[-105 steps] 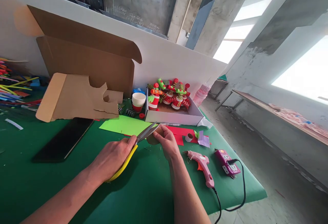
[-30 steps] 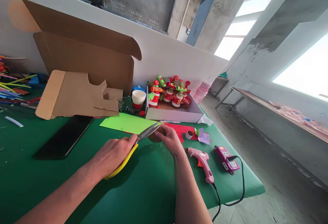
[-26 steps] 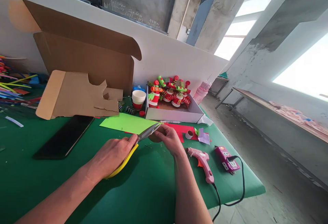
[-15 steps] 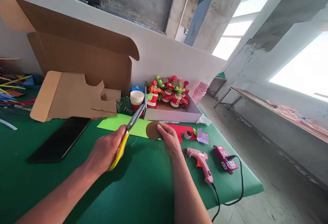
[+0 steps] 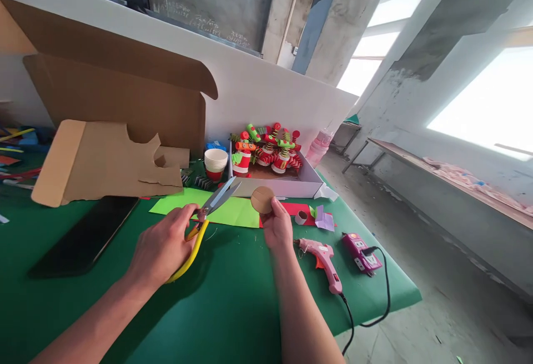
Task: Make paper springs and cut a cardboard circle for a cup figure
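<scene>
The green table (image 5: 233, 308) spreads between the forearms (image 5: 306, 303), its right edge slanting just beyond the purple box (image 5: 361, 254); a second ago the scissors (image 5: 217, 199) were at the rim of the cardboard disc (image 5: 261, 199), and now they stand apart from it, blades parted; the left hand (image 5: 162, 244) is wrapped round the scissors; the right hand (image 5: 278, 226) pinches the disc, which juts up and left from its grip.

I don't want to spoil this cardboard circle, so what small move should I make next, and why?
I'd probably turn the cardboard circle slightly in your right hand to check its rim: part is hidden by your thumb, and the scissors in your left hand, blades slightly parted, are clear of it.
</scene>
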`<move>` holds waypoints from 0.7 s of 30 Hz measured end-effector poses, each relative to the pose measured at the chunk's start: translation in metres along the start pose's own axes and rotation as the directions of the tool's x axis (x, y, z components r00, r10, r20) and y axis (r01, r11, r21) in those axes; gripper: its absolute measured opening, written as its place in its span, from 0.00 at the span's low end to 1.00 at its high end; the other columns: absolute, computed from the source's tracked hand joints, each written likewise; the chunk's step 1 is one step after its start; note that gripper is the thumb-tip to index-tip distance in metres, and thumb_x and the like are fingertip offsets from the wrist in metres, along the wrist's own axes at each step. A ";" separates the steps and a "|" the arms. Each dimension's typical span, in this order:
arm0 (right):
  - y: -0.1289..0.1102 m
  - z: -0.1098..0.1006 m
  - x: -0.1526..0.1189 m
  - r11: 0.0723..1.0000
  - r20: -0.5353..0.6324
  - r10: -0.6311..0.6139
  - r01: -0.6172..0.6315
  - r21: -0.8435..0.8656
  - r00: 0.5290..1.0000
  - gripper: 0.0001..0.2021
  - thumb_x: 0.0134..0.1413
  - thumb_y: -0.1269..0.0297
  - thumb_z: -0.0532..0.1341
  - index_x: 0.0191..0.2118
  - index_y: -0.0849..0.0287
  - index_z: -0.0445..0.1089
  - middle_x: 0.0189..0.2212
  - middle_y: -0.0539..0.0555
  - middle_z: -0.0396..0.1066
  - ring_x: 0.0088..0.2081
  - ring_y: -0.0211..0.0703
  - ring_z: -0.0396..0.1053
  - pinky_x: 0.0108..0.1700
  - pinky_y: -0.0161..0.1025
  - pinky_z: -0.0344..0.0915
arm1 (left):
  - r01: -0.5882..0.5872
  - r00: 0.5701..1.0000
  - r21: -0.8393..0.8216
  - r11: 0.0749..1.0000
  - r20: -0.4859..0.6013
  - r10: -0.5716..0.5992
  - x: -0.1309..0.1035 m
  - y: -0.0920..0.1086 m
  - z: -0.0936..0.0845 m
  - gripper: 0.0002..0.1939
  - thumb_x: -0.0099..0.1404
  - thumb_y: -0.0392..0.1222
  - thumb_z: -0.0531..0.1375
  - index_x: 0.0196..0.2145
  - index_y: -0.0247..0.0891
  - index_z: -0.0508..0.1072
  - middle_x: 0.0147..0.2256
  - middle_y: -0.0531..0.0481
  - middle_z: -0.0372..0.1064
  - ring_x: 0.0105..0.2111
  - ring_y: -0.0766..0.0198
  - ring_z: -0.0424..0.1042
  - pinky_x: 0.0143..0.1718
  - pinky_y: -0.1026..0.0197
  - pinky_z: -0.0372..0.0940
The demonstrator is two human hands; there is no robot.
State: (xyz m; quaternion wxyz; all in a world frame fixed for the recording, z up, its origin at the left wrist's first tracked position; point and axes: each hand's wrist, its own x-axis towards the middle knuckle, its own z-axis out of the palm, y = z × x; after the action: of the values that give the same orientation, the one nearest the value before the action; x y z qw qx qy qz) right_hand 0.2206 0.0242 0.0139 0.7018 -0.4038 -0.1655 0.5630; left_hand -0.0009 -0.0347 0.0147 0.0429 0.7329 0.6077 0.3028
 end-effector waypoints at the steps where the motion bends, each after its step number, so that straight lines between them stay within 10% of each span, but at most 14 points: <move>1: -0.001 -0.001 0.001 1.000 0.012 -0.001 0.001 0.012 1.000 0.08 0.38 0.66 0.71 0.28 0.57 0.74 0.27 0.48 0.75 0.30 0.35 0.70 0.30 0.29 0.67 | 0.026 0.999 0.023 0.999 0.036 -0.027 0.001 0.000 0.000 0.16 0.59 0.42 0.51 0.45 0.43 0.67 0.40 0.45 0.74 0.32 0.55 0.74 0.22 0.63 0.57; 21: 0.004 0.001 -0.001 0.998 0.086 0.046 -0.042 -0.040 0.995 0.18 0.31 0.72 0.74 0.24 0.57 0.63 0.24 0.42 0.71 0.24 0.29 0.68 0.25 0.24 0.67 | 0.115 0.984 0.014 0.993 0.138 -0.116 0.008 0.005 0.001 0.12 0.57 0.41 0.54 0.40 0.43 0.69 0.37 0.49 0.73 0.32 0.58 0.72 0.27 0.63 0.56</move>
State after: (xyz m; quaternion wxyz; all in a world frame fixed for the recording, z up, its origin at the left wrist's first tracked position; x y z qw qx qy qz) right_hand 0.2171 0.0242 0.0119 0.6735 -0.3958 -0.1978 0.5921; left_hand 0.0046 -0.0283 0.0191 0.1005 0.7159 0.6456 0.2463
